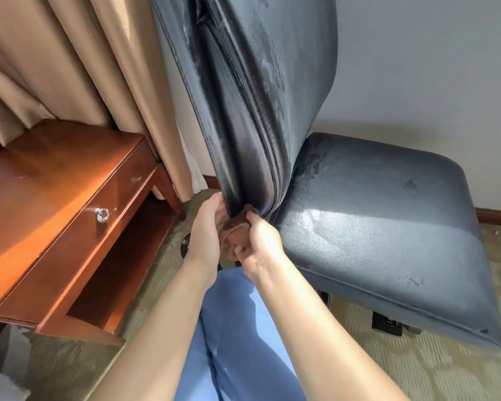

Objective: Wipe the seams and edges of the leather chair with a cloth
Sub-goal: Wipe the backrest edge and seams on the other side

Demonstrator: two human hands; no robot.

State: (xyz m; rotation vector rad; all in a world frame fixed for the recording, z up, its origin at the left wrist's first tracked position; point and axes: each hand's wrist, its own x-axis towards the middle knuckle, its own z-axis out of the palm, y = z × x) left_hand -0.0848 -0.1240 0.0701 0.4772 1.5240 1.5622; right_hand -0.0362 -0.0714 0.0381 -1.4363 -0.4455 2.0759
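arms: two bare forearms, no sleeves in view
left hand [204, 227]: bare, no glove, no ring visible
right hand [259, 241]: bare, no glove
wrists: no watch or band
legs: light blue trousers [237, 342], smooth cloth, faint creases

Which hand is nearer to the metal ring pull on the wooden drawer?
The left hand: it is right of the ring pull, at the chair back's bottom edge. The right hand, holding the brown cloth, is farther right.

One head-worn wide-angle camera looks forward and steeply down from behind the chair [272, 111]. It sits close to the backrest's rear, with both forearms reaching away from the lens. The carpet [417, 371] fills the lower frame.
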